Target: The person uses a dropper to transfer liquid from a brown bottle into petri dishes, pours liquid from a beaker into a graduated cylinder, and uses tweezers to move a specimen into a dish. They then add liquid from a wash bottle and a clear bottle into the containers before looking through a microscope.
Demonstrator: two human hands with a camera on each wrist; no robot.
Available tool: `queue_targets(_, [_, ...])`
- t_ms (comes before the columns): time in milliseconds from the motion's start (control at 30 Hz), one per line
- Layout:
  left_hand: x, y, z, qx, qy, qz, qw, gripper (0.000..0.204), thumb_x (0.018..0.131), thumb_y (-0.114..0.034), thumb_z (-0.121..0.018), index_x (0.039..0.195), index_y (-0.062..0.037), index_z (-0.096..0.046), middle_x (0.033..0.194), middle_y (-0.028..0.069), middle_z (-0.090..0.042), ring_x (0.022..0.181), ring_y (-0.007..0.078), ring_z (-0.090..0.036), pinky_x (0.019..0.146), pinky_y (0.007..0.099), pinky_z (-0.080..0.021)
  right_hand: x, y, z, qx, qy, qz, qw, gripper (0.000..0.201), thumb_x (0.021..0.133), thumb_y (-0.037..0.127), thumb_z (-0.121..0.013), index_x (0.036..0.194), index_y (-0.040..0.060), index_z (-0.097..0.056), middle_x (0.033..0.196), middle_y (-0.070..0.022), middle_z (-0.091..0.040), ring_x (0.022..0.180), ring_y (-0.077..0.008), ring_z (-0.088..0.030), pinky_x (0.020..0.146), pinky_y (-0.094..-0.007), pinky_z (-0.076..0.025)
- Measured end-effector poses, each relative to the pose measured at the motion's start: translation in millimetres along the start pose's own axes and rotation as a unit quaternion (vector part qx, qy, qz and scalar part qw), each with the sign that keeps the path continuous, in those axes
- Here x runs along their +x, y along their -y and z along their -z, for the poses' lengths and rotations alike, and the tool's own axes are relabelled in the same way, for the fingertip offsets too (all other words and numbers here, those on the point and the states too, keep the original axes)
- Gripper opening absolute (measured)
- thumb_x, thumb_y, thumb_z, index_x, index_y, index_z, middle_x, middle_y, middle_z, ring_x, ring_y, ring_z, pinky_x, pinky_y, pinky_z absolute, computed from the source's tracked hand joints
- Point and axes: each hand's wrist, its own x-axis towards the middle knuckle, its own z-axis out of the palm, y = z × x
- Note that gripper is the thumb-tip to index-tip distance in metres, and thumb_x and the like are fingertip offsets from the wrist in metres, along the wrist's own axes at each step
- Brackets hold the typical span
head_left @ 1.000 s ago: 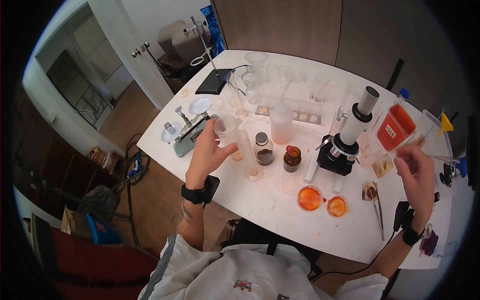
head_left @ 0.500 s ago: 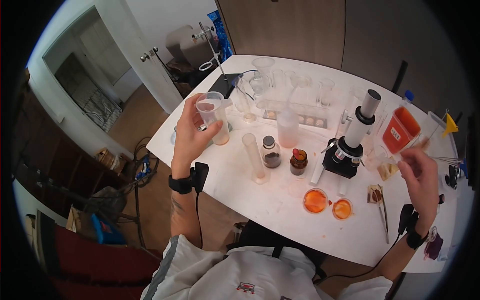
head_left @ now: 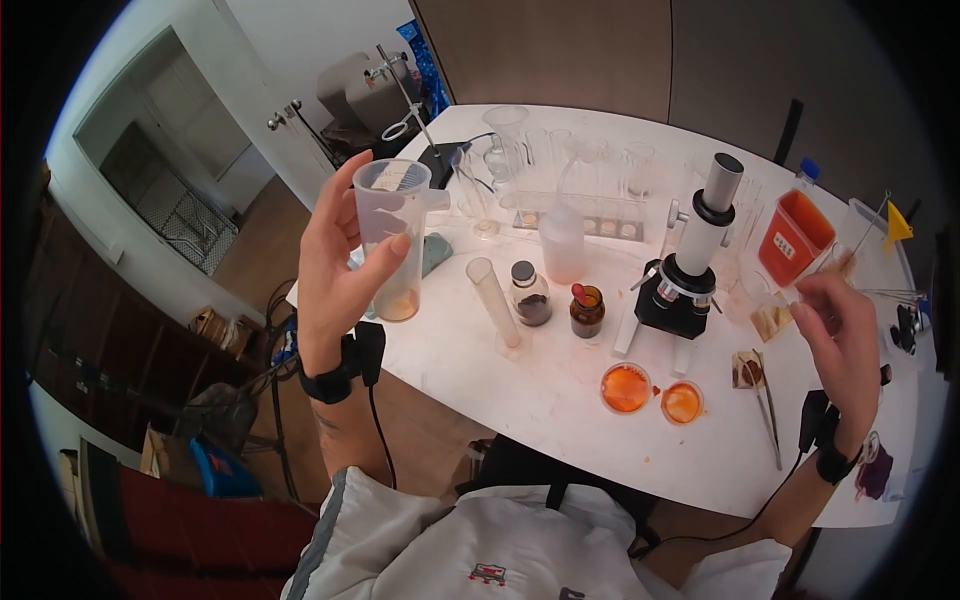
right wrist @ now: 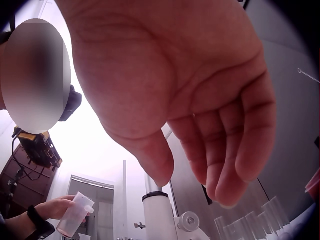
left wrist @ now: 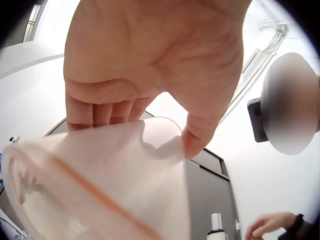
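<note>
My left hand holds a translucent plastic beaker raised over the table's left side, thumb on the near face and fingers behind. The beaker tilts slightly, and a brownish tint shows at its bottom. In the left wrist view its wall fills the lower part. Over the right side hovers my right hand, fingers loosely bent; the right wrist view shows nothing in its palm. Nearest it are a small brownish packet and a red-orange bin. A tall plastic cylinder stands right of the beaker.
A black-capped jar, brown bottle and wash bottle stand mid-table. The microscope rises to their right. Two dishes of orange material lie in front, tweezers to the right. Glassware and a ring stand line the back.
My left hand has carried the beaker up and leftward, nearer the camera, away from beside the tall cylinder. My right hand has hardly moved.
</note>
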Motion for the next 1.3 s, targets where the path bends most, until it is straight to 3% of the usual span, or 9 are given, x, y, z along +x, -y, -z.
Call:
queue_targets(167, [-13,-38,-22,0.021,0.110,0.007,0.994,0.081,0.080,-0.024,-0.084,0.149,0.0023,-0.051,0.122,0.0154,-0.071,0.108,0.0208,-0.071,0.098,0.0348,-0.055,1,4,0,0.007,0.007,0.018,1.000,0.016,0.092,0.004,-0.072,0.106,-0.0028,-0.067,0.082,-0.0066,-0.065,0.072,-0.0126,-0.059,0.067,-0.0264,-0.049])
queue_targets(300, [-20,-42,-59,0.140,0.161,-0.005,0.977,0.080,0.078,-0.026,-0.089,0.145,0.0015,-0.055,0.105,0.0202,-0.073,0.085,0.0254,-0.076,0.081,0.0367,-0.062,0,8,2,0.012,0.014,0.020,1.000,0.016,0.092,0.004,-0.073,0.104,-0.0032,-0.066,0.080,-0.0073,-0.065,0.070,-0.0127,-0.060,0.065,-0.0265,-0.048])
queue_targets(433, [-15,-52,-79,0.094,0.128,0.013,0.987,0.078,0.079,-0.023,-0.089,0.145,0.0012,-0.054,0.106,0.0201,-0.073,0.085,0.0264,-0.077,0.081,0.0353,-0.062,-4,11,8,0.014,0.008,0.017,1.000,0.017,0.090,0.006,-0.074,0.102,-0.0033,-0.066,0.077,-0.0085,-0.065,0.068,-0.0144,-0.061,0.062,-0.0270,-0.048])
queue_targets(533, [-22,-54,-91,0.098,0.155,0.032,0.983,0.081,0.079,-0.023,-0.089,0.147,0.0002,-0.052,0.107,0.0190,-0.072,0.087,0.0259,-0.076,0.080,0.0357,-0.061,-6,12,10,0.004,-0.008,0.031,0.999,0.018,0.089,0.008,-0.075,0.101,-0.0029,-0.067,0.076,-0.0092,-0.066,0.067,-0.0159,-0.061,0.062,-0.0277,-0.049])
queue_targets(733, [-50,-42,-121,0.141,0.322,-0.083,0.932,0.085,0.080,-0.022,-0.089,0.155,-0.0119,-0.050,0.110,0.0182,-0.069,0.092,0.0353,-0.072,0.081,0.0403,-0.059,-8,11,15,0.003,-0.011,0.057,0.998,0.021,0.089,0.012,-0.076,0.100,-0.0039,-0.068,0.072,-0.0090,-0.064,0.064,-0.0169,-0.063,0.061,-0.0297,-0.050])
queue_targets(767, [-51,-49,-123,0.153,0.367,-0.060,0.915,0.086,0.082,-0.019,-0.086,0.159,-0.0155,-0.048,0.110,0.0181,-0.067,0.092,0.0387,-0.068,0.083,0.0429,-0.058,-8,11,14,0.003,-0.012,0.057,0.998,0.021,0.090,0.012,-0.076,0.100,-0.0037,-0.068,0.072,-0.0090,-0.064,0.063,-0.0168,-0.063,0.061,-0.0296,-0.049])
queue_targets(1167, [-63,-36,-159,0.185,0.414,-0.156,0.877,0.087,0.084,-0.007,-0.082,0.161,-0.0091,-0.043,0.123,0.0186,-0.063,0.100,0.0383,-0.063,0.090,0.0460,-0.054,-11,7,19,-0.033,0.011,0.066,0.997,0.019,0.092,0.013,-0.075,0.099,-0.0018,-0.065,0.075,-0.0079,-0.065,0.064,-0.0144,-0.060,0.061,-0.0288,-0.047])
queue_targets(1233, [-64,-36,-164,0.205,0.414,-0.127,0.878,0.086,0.083,-0.007,-0.084,0.159,-0.0062,-0.045,0.125,0.0224,-0.064,0.105,0.0415,-0.066,0.093,0.0444,-0.055,-12,10,20,-0.028,0.009,0.049,0.998,0.020,0.092,0.014,-0.075,0.099,-0.0006,-0.065,0.074,-0.0077,-0.064,0.063,-0.0157,-0.059,0.060,-0.0302,-0.046])
queue_targets(1300, [-66,-34,-170,0.216,0.414,-0.110,0.878,0.084,0.082,-0.008,-0.085,0.158,-0.0043,-0.047,0.127,0.0252,-0.066,0.107,0.0437,-0.067,0.095,0.0439,-0.056,-14,-2,14,-0.069,-0.045,0.130,0.988,0.020,0.092,0.016,-0.076,0.097,0.0005,-0.065,0.073,-0.0070,-0.062,0.062,-0.0172,-0.058,0.060,-0.0318,-0.045])
